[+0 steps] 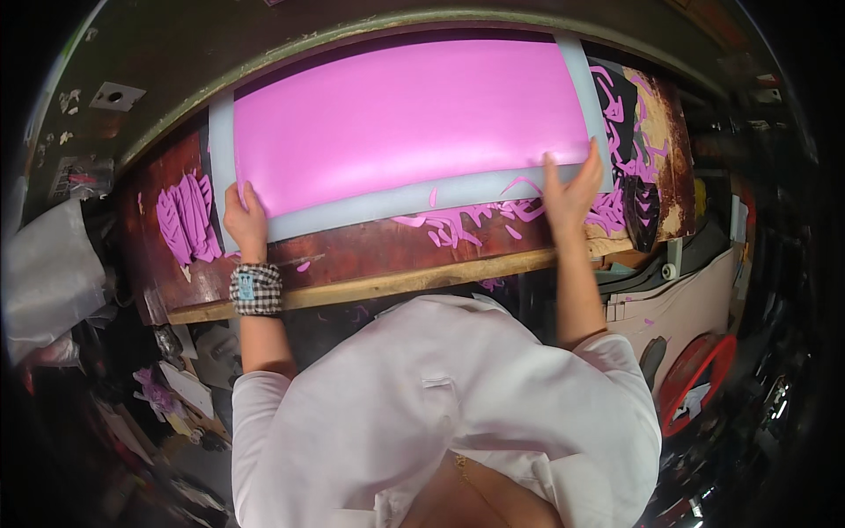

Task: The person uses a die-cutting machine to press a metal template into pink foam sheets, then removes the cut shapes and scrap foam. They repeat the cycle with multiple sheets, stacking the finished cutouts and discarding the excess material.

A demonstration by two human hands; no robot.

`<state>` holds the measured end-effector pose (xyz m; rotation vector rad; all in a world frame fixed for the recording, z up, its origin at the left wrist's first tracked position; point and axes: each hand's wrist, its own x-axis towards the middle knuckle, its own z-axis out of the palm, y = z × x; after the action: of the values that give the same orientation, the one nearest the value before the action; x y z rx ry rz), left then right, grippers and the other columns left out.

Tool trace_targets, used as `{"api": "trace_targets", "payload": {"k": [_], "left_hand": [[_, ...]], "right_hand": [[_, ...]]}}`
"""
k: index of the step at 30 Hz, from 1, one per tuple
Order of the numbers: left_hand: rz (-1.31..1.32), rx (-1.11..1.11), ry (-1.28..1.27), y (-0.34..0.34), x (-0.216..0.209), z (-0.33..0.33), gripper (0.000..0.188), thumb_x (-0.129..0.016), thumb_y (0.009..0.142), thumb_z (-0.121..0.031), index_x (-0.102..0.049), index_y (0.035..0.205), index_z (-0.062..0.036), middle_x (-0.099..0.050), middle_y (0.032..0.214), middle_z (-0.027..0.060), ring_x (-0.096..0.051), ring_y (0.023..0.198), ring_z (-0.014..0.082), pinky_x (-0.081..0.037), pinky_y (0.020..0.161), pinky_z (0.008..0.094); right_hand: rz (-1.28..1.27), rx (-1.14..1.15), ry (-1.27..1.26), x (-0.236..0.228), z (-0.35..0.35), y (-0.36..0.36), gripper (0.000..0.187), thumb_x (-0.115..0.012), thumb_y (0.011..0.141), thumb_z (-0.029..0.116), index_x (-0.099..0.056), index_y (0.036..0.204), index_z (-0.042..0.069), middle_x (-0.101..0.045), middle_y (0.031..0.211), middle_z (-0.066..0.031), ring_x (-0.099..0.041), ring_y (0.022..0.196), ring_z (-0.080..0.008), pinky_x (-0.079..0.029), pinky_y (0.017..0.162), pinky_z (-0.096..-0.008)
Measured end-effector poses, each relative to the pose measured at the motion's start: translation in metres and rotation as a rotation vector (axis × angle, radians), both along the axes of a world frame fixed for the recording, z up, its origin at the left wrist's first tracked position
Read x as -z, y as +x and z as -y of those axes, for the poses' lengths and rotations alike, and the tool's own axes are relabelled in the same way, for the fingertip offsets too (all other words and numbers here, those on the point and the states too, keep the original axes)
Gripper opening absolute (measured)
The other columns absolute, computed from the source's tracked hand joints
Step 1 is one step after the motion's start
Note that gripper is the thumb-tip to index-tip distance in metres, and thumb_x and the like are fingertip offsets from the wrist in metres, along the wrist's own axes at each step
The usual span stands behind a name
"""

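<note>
A smooth glossy pink sheet (405, 114) lies on a pale blue-grey board (352, 208) that shows as a border along its left, near and right sides. At the board's near left corner, my left hand (246, 220) is closed round the edge, the thumb lying up along the pink sheet. The fingers on its far side are partly hidden. My right hand (574, 189) rests at the near right part of the board, thumb and fingers spread apart, the thumb tip at the sheet's edge. A checked band (256, 289) circles my left wrist.
A stack of cut pink pieces (187, 220) sits left of the board on the worn dark red table (352, 257). Pink offcuts (453, 225) are strewn along the near side and at the right. A green machine beam (370, 28) spans the far side. A red hoop-like rim (729, 361) stands lower right.
</note>
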<state>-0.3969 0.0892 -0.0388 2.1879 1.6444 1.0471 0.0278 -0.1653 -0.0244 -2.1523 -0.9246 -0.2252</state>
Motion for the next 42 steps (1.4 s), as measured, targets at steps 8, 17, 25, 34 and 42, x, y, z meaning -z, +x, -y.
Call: {"api": "trace_targets", "payload": {"k": [8, 17, 25, 34, 42], "left_hand": [[0.008, -0.094, -0.045, 0.0, 0.004, 0.006, 0.029, -0.055, 0.093, -0.026, -0.061, 0.104, 0.0007, -0.065, 0.082, 0.0203, -0.064, 0.072, 0.0315, -0.049, 0.067, 0.0371], [0.052, -0.07, -0.13, -0.01, 0.006, 0.001, 0.035, -0.056, 0.094, -0.024, -0.058, 0.113, 0.0053, -0.067, 0.094, 0.0187, -0.062, 0.081, 0.0219, -0.049, 0.076, 0.0328], [-0.002, 0.052, -0.017, -0.02, 0.01, -0.001, 0.036, -0.053, 0.096, -0.022, -0.056, 0.112, 0.0096, -0.064, 0.1, 0.0225, -0.059, 0.088, 0.027, -0.047, 0.082, 0.035], [-0.071, 0.13, 0.024, -0.012, 0.037, -0.024, 0.033, -0.043, 0.097, -0.01, -0.049, 0.123, 0.0087, -0.057, 0.116, 0.0257, -0.058, 0.103, 0.0334, -0.048, 0.091, 0.0379], [-0.164, 0.128, 0.077, 0.008, 0.028, -0.006, 0.029, -0.047, 0.096, -0.012, -0.053, 0.116, 0.0081, -0.06, 0.107, 0.0241, -0.059, 0.095, 0.0329, -0.048, 0.087, 0.0367]], "right_hand": [[0.071, -0.537, -0.225, -0.009, -0.017, -0.145, 0.065, -0.076, 0.074, 0.03, -0.05, 0.125, 0.0, -0.032, 0.14, -0.0303, -0.029, 0.131, -0.0483, -0.03, 0.106, -0.0537], [0.176, -0.404, 0.127, -0.041, 0.043, -0.05, 0.024, -0.067, 0.075, 0.006, -0.062, 0.098, 0.001, -0.064, 0.087, -0.0136, -0.062, 0.074, -0.03, -0.05, 0.064, -0.0378], [-0.057, 0.18, -0.268, -0.041, 0.177, 0.114, 0.093, -0.086, 0.055, 0.029, -0.045, 0.133, 0.0, -0.052, 0.125, -0.0224, -0.05, 0.116, -0.038, -0.041, 0.099, -0.0424], [-0.327, 0.383, 0.158, -0.057, 0.163, 0.084, 0.082, -0.085, 0.06, 0.036, -0.049, 0.126, 0.004, -0.061, 0.114, -0.0142, -0.061, 0.101, -0.0307, -0.05, 0.09, -0.0371], [-2.234, 0.089, 1.325, -0.044, 0.115, 0.026, 0.058, -0.065, 0.083, 0.051, -0.057, 0.117, 0.004, -0.059, 0.112, -0.0216, -0.056, 0.106, -0.0424, -0.056, 0.084, -0.0447]]}}
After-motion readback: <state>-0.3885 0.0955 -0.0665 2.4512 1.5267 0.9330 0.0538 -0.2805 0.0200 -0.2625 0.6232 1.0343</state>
